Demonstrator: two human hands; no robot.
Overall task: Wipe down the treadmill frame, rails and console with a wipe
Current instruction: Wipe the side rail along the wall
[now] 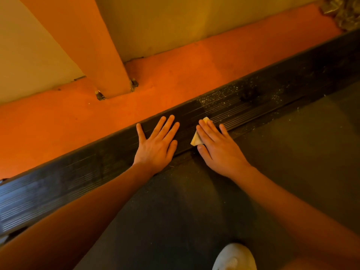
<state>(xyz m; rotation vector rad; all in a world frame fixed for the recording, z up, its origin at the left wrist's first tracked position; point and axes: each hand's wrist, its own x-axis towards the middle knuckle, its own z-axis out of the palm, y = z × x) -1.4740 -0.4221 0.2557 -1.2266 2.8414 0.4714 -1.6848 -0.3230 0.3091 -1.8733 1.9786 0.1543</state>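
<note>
The treadmill's black ribbed side rail (78, 172) runs diagonally from lower left to upper right. My left hand (157, 145) lies flat on it with fingers spread and straight. Just to its right, my right hand (216, 147) presses a folded pale wipe (196, 139) flat against the rail; the wipe shows at the fingertips and beside the thumb. Beyond my right hand the rail (243, 98) is speckled with dust. The dark running belt (272, 162) lies under my forearms.
An orange floor (175, 78) borders the rail on the far side. An orange post (91, 45) bolted to the floor stands at upper left against a pale wall. A white shoe (233, 258) rests on the belt at the bottom. Crumpled material (342, 10) sits top right.
</note>
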